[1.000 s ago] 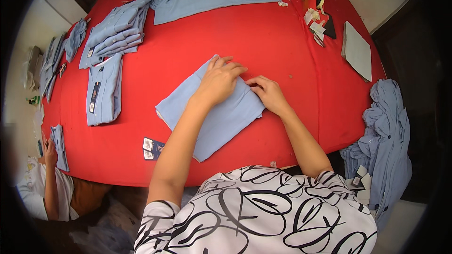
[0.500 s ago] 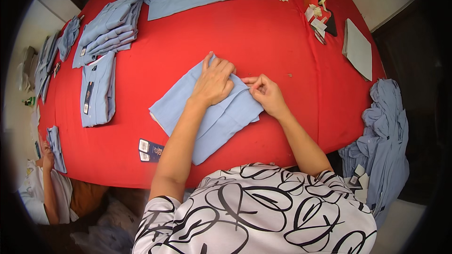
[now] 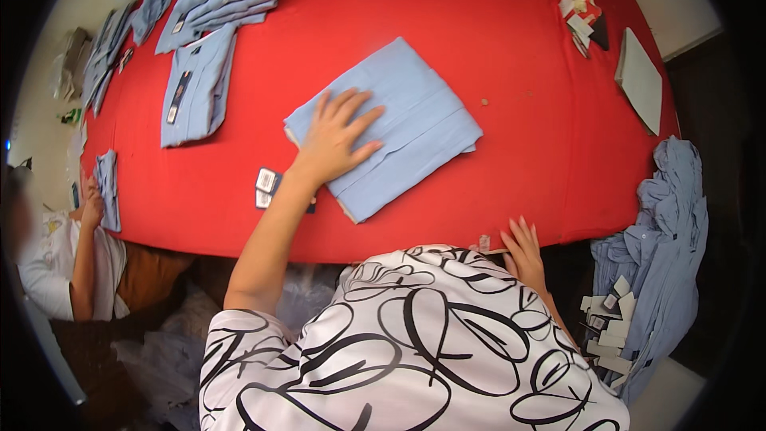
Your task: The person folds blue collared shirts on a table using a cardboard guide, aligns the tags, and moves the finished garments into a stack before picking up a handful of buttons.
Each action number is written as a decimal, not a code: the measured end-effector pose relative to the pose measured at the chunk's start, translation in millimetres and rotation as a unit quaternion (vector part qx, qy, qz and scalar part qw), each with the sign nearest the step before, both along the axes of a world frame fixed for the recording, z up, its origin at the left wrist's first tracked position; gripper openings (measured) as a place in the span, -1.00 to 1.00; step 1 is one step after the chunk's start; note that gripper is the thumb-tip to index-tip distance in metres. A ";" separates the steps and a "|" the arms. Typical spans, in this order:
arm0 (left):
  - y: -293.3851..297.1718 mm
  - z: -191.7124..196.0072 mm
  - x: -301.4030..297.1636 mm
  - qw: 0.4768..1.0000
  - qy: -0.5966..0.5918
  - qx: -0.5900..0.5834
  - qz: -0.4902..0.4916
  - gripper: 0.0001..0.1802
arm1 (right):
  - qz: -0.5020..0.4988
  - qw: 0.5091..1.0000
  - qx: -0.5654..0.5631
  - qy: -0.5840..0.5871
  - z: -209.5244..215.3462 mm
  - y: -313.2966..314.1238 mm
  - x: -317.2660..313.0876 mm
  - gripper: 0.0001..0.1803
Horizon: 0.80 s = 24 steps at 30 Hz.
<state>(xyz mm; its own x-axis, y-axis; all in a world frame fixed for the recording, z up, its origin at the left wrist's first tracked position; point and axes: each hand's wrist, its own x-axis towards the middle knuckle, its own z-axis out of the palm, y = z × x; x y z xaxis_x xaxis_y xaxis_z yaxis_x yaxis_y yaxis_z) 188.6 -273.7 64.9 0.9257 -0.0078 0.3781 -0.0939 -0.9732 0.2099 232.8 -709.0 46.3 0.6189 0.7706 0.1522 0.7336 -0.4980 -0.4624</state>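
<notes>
A folded light blue shirt [image 3: 415, 120] lies turned at an angle on the red-covered table [image 3: 383, 8]. My left hand [image 3: 339, 140] rests on its left part, fingers spread and holding nothing. At the near table edge, away from the shirt, is my right hand [image 3: 524, 254], its fingers stretched out. A small clear piece [image 3: 484, 243], too small to name, lies beside that hand. Dark blue tags with white labels [image 3: 266, 188] are partly covered by my left forearm.
Folded blue shirts [image 3: 227, 0] are stacked far left, with a single tagged shirt [image 3: 195, 92] nearer. Loose blue garments [image 3: 658, 231] hang at the right edge, by white cards [image 3: 613, 331]. A flat white board [image 3: 638, 84] lies far right. Another person's hand [image 3: 92, 206] holds blue cloth.
My right hand has let go of the shirt and drawn back to the near table edge. My left hand has opened out on the shirt's left side. The view has shifted.
</notes>
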 end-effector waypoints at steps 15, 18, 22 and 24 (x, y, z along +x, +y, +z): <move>59.1 -2.5 -55.6 0.936 0.017 -0.190 0.297 -0.73 | 0.197 0.978 0.065 0.016 5.7 240.0 -61.9 -0.69; 60.7 2.7 -60.3 0.922 0.034 -0.225 0.314 -0.75 | 0.176 0.979 0.106 -0.010 10.3 239.0 -75.2 -0.79; 67.3 5.3 -75.0 0.896 0.098 -0.283 0.328 -0.73 | 0.155 0.980 0.120 -0.039 4.1 232.0 -75.3 -0.85; 69.1 10.7 -86.6 0.878 0.145 -0.319 0.327 -0.70 | 0.166 0.978 0.111 -0.057 6.4 223.0 -65.3 -0.84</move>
<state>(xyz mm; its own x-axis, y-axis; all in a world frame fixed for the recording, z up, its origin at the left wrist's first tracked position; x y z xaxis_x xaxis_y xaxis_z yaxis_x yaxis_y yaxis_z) 102.0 -204.7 75.6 0.7110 0.6892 -0.1391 0.5884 -0.4749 0.6544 167.5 -486.1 52.7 0.3091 0.8663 0.3924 0.8911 -0.1196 -0.4378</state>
